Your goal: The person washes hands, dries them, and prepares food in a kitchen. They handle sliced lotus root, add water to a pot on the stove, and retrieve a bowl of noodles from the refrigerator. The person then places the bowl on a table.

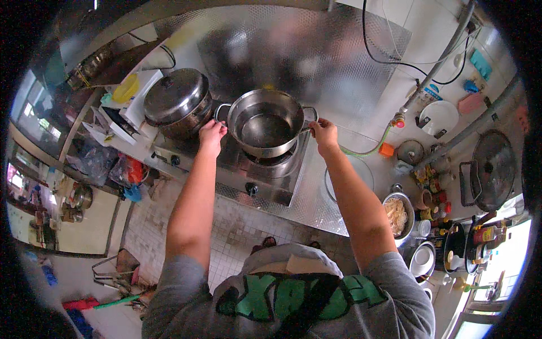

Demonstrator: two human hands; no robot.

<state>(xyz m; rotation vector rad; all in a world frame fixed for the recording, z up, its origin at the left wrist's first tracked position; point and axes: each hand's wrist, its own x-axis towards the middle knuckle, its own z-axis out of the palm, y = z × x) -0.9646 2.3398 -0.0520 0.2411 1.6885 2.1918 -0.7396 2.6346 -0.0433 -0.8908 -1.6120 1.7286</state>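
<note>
A stainless steel two-handled pot [266, 123] is over the right burner of a gas stove [228, 169]. Its lid is off, and the inside looks bare or holds clear liquid; I cannot tell which. My left hand [211, 134] grips the pot's left loop handle. On the other side, the right loop handle is between the fingers of my right hand [325, 134]. Part of the burner grate [275, 159] shows below the pot's front edge. Whether the pot rests fully on the grate is hard to tell.
Left of the pot stands a large lidded steamer pot [178, 101]. A glass lid [349, 178] lies on the counter by my right forearm. Further right are a metal bowl of pale food strips [397, 216] and several condiment bottles [436, 186]. A green gas hose [372, 148] crosses behind.
</note>
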